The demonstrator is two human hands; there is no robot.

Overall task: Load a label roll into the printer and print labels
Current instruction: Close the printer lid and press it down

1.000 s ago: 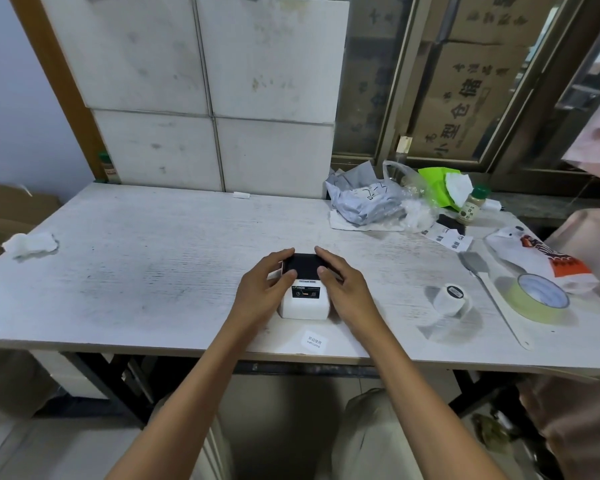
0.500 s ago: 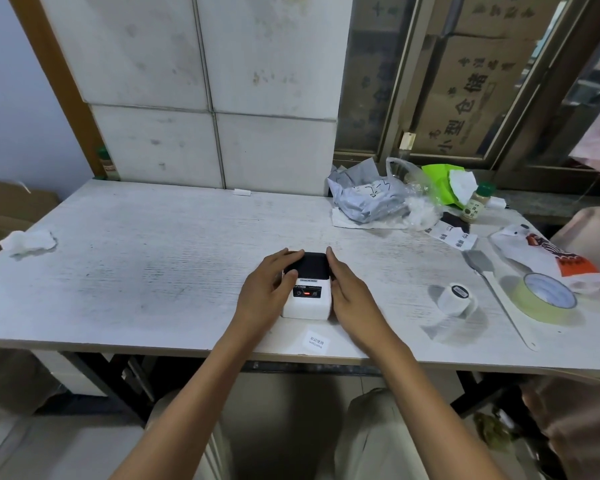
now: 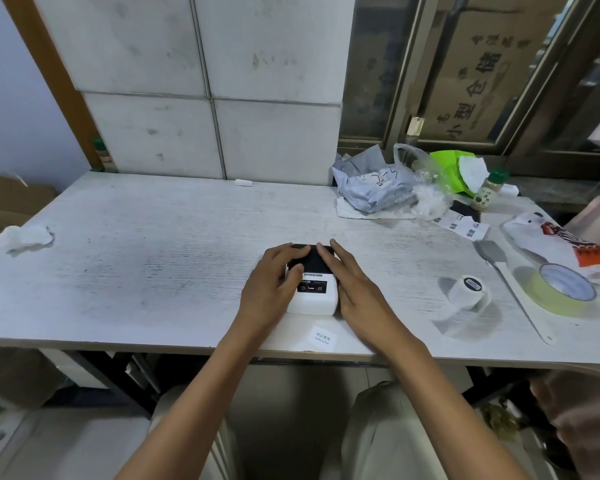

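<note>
While both hands, left hand (image 3: 274, 289) and right hand (image 3: 357, 292), clasp the small rigid label printer (image 3: 314, 289) near the table's (image 3: 118, 254) front edge, fingers resting on its dark lid, it probably handles light.

Soft dim daylight, faint shadows, wide-angle bending and blur at edges.

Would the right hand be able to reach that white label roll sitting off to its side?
Probably yes. The label roll stands alone on bare table, with nothing between it and the right hand, which now rests on the printer.
</note>
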